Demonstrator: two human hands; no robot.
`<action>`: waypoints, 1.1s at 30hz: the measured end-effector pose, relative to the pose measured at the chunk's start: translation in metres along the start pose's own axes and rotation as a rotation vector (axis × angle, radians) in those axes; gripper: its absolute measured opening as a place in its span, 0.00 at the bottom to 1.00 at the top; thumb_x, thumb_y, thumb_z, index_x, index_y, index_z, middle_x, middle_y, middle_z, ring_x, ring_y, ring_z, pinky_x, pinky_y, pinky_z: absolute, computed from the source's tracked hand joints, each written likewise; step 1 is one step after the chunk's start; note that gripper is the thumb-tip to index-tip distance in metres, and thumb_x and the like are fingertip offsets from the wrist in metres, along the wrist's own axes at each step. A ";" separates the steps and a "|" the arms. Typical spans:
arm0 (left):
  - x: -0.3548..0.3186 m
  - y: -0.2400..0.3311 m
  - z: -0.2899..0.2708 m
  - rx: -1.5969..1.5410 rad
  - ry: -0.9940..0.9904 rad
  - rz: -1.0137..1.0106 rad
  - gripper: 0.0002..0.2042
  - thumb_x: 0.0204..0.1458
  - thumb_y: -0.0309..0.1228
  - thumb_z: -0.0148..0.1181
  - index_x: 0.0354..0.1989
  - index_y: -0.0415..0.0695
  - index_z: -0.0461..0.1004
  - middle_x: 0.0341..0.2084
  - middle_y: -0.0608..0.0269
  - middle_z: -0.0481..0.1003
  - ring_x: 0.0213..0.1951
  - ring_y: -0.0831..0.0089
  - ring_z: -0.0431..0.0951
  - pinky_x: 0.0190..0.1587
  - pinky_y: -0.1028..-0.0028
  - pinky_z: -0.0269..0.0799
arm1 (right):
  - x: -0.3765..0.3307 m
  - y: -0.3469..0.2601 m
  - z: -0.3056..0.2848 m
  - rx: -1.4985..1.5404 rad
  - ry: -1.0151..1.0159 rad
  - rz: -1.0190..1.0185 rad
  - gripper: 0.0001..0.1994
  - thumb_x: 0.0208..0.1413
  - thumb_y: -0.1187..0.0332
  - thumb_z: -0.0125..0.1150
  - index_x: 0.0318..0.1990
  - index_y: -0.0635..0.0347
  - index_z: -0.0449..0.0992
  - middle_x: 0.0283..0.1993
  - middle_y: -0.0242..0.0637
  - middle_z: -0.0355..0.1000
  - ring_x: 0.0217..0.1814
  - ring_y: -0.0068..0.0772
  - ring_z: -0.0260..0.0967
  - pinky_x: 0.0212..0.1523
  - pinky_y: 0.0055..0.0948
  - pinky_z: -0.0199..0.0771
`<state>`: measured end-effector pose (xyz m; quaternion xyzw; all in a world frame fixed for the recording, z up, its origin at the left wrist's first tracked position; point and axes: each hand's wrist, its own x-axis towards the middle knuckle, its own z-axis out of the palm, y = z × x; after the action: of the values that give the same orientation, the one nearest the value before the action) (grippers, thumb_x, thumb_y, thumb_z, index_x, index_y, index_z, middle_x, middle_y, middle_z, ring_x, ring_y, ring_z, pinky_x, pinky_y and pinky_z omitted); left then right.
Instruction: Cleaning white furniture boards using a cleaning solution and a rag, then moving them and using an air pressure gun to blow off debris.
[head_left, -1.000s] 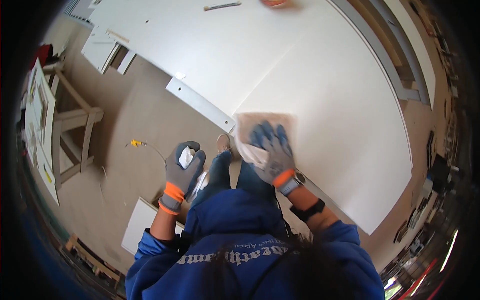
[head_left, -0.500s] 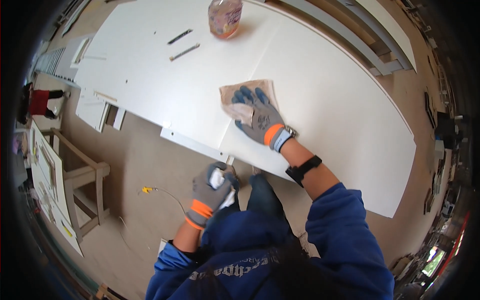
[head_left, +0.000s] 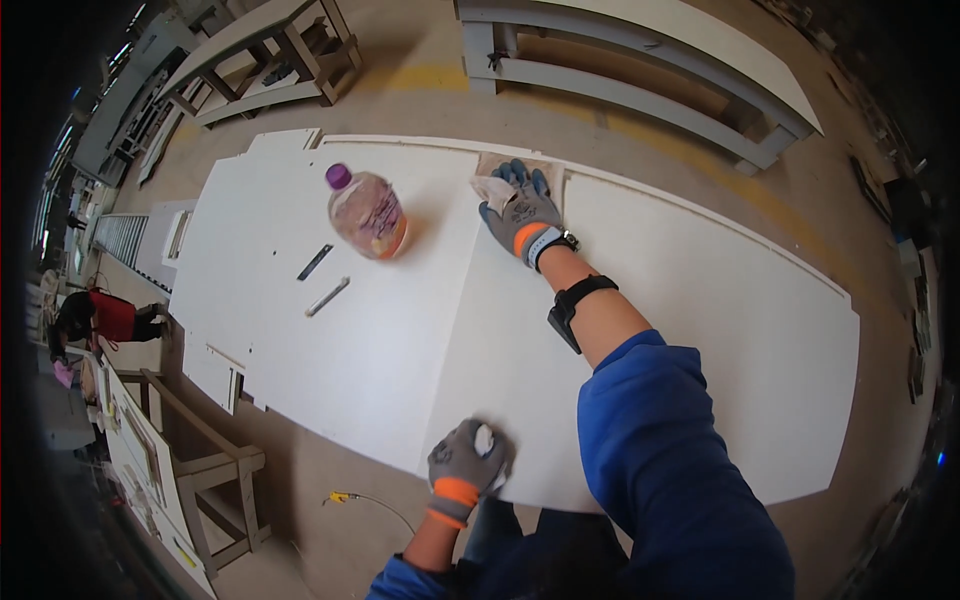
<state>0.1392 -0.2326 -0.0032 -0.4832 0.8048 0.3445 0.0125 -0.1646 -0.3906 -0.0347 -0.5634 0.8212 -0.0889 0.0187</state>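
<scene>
- Blue sleeve [head_left: 655,440] at the lower right covers part of the panel's near edge; the person's trunk and legs are dark and mostly cut off by the lower rim.
- Left hand [head_left: 468,455], in a grey glove with an orange cuff, is at the near edge of the panel. Its fingers are curled in around a white wad [head_left: 484,440], of which only a little shows; the fingertips are blurred, and I cannot tell what the wad is made of.
- White panel [head_left: 650,280] spreads under both hands, a seam running across it; the right arm hides a strip of its surface.
- Yellow hose fitting [head_left: 340,497] lies on the floor left of the left hand, its hose running out of sight toward the person.
- Two slim tools, one dark [head_left: 315,262] and one pale [head_left: 328,297], lie near each other on the panel, too small to identify surely.
- Clear bottle [head_left: 368,215] with a purple cap stands beyond them, orange liquid low inside.
- Right hand [head_left: 522,203] lies flat near the far edge, fingers extended and slightly apart over a beige cloth [head_left: 555,185], covering its middle; whether the thumb pinches the fold is unclear.
- Co-worker [head_left: 112,315] in red, far left, is small and distorted.
- Grey bench [head_left: 630,85] beyond is cut by the upper rim.
</scene>
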 end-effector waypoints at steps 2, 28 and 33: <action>-0.003 0.000 0.003 0.010 0.018 -0.053 0.14 0.45 0.44 0.59 0.31 0.46 0.74 0.25 0.52 0.77 0.32 0.52 0.78 0.36 0.59 0.72 | 0.003 0.030 0.004 0.051 0.063 0.017 0.27 0.60 0.53 0.42 0.64 0.53 0.56 0.71 0.42 0.48 0.75 0.42 0.39 0.72 0.41 0.34; -0.003 -0.009 0.019 0.138 0.242 -0.054 0.09 0.45 0.36 0.61 0.27 0.46 0.71 0.23 0.53 0.75 0.25 0.51 0.76 0.28 0.59 0.71 | -0.010 0.061 0.026 0.199 0.454 -0.155 0.23 0.53 0.55 0.52 0.53 0.58 0.66 0.59 0.47 0.62 0.65 0.49 0.54 0.67 0.42 0.49; -0.001 -0.002 0.012 0.053 0.200 -0.061 0.08 0.46 0.34 0.60 0.26 0.45 0.70 0.23 0.52 0.74 0.27 0.49 0.74 0.30 0.57 0.70 | -0.133 0.194 -0.051 0.087 0.422 0.266 0.19 0.47 0.69 0.58 0.49 0.55 0.70 0.44 0.44 0.69 0.51 0.46 0.64 0.51 0.38 0.64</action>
<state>0.1380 -0.2260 -0.0131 -0.5390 0.7957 0.2727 -0.0449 -0.3022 -0.1933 -0.0263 -0.4180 0.8692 -0.2368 -0.1174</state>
